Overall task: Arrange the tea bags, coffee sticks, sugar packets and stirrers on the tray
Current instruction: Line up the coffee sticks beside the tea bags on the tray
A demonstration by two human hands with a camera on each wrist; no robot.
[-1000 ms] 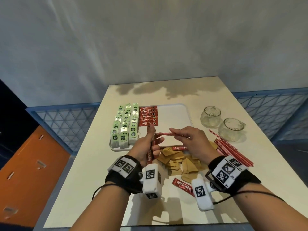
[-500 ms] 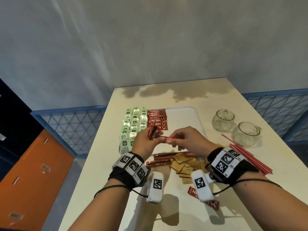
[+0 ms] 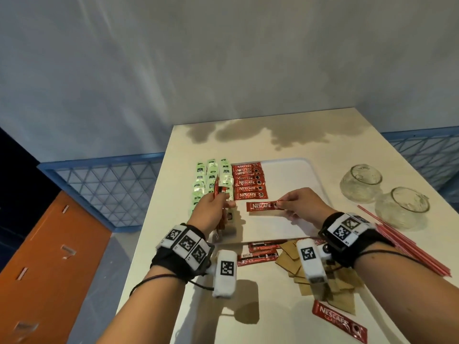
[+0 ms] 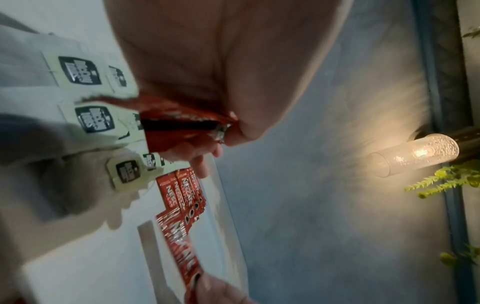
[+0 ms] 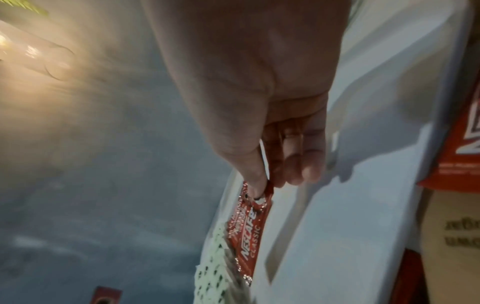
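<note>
One coffee stick [image 3: 262, 207] (pinched), right grip [image 3: 299, 207]

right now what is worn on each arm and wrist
Both forearms are bare, no sleeves. The left wrist and right wrist each wear a black strap with white blocks printed with black square codes, a white camera pod below, and a thin black cable along the forearm.

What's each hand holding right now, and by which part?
The right hand pinches one coffee stick by its right end. The left hand grips a bundle of coffee sticks around their middle.
</note>
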